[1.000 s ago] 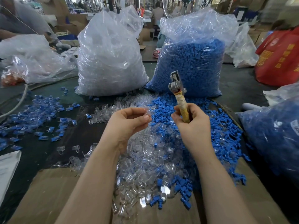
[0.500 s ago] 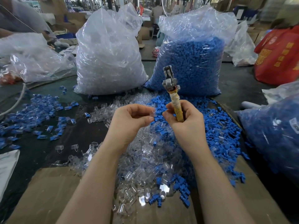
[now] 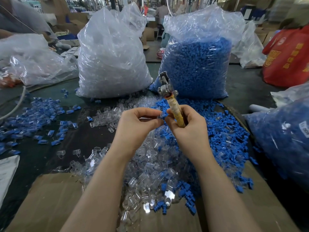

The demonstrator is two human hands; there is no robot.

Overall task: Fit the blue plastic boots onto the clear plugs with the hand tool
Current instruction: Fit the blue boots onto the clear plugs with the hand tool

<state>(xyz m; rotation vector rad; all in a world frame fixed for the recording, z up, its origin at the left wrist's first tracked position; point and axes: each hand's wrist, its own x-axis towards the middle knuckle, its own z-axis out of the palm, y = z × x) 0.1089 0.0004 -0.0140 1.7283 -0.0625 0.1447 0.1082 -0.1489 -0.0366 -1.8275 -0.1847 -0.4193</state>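
L hand (image 3: 135, 124) pinches clear plug (image 3: 160, 114); R hand (image 3: 187, 124) grips tool (image 3: 168, 97), metal head up. Loose plugs/boots (image 3: 222, 131) on dark table (image 3: 33, 156), bags behind.

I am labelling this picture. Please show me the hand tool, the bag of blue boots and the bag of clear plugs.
hand tool (image 3: 175, 113): head view, on its wrapped handle.
bag of blue boots (image 3: 197, 67): head view, on its filled front.
bag of clear plugs (image 3: 112, 61): head view, on its front.

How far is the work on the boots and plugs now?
Done: a spread of blue-and-clear pieces on the left looks assembled. In hand: the left hand pinches a clear plug with a blue boot; the right hand grips the hand tool. Left: the loose pile and two full bags.
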